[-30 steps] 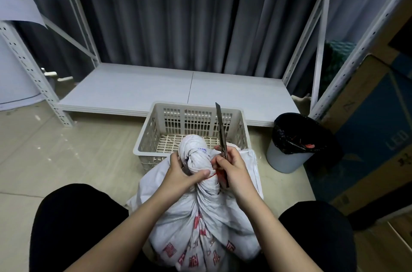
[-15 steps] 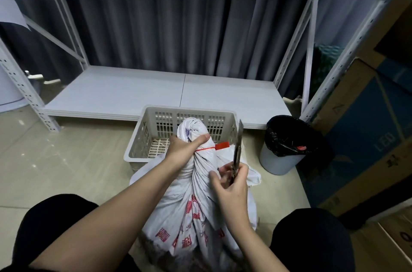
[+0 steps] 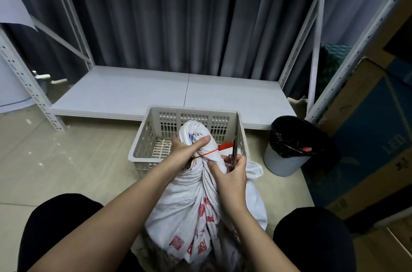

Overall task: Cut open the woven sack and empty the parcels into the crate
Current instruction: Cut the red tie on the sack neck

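Head view: white woven plastic sack with red print (image 3: 196, 211) stands upright between the person's black-clad knees, just in front of the beige perforated plastic crate (image 3: 146, 138). Sack neck twisted and bunched, tied by a thin red zip tie (image 3: 207, 153) with its red tag sticking out toward the right. Left hand (image 3: 186, 148) grips the bunched top above the tie, fingers wrapped round the fabric, thumb laid across the front. Right hand (image 3: 231, 174) holds metal scissors (image 3: 235, 149), fingers curled on the handles, blades pointing up right of the sack neck; whether the blades are apart, cannot tell. Thumb presses the sack fabric. Right of the crate: grey round bin with black liner (image 3: 287, 160). Behind the crate: low white shelf board (image 3: 138, 95).
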`<action>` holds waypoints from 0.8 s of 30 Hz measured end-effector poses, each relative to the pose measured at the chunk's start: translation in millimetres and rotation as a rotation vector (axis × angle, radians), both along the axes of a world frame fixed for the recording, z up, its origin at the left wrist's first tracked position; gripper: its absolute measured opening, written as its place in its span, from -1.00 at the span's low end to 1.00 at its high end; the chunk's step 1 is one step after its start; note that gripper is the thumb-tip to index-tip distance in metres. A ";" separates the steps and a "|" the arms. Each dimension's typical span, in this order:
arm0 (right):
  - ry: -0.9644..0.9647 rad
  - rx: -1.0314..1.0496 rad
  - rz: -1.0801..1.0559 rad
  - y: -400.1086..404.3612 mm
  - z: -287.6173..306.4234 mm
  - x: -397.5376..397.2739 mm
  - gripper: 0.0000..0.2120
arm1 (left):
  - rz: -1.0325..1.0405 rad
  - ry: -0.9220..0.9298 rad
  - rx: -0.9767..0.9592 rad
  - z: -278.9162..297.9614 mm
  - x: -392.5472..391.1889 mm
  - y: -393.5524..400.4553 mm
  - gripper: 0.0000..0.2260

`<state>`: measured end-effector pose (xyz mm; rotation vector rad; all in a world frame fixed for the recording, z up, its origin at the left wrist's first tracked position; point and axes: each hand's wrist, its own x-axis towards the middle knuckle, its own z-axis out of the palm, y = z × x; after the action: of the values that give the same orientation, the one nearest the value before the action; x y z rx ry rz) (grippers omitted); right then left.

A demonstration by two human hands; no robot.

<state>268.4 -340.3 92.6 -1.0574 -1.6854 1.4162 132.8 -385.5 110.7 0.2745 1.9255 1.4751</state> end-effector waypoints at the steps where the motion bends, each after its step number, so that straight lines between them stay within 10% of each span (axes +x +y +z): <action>1: 0.033 -0.030 0.049 2.4 2.2 0.8 -0.64 | 0.015 0.047 0.037 -2.4 -2.2 -1.0 -0.03; 10: 0.136 -0.092 0.171 3.7 -2.8 5.6 -0.69 | 0.070 0.182 0.216 -10.7 5.4 1.4 -0.42; 24: -0.175 0.222 -0.010 -9.6 -15.6 -7.5 -0.69 | 0.272 0.001 0.098 -30.0 14.5 8.3 -0.48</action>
<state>260.9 -349.9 76.9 -1.0869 -1.9086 1.1253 147.3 -377.2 80.7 0.0576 1.9532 1.7473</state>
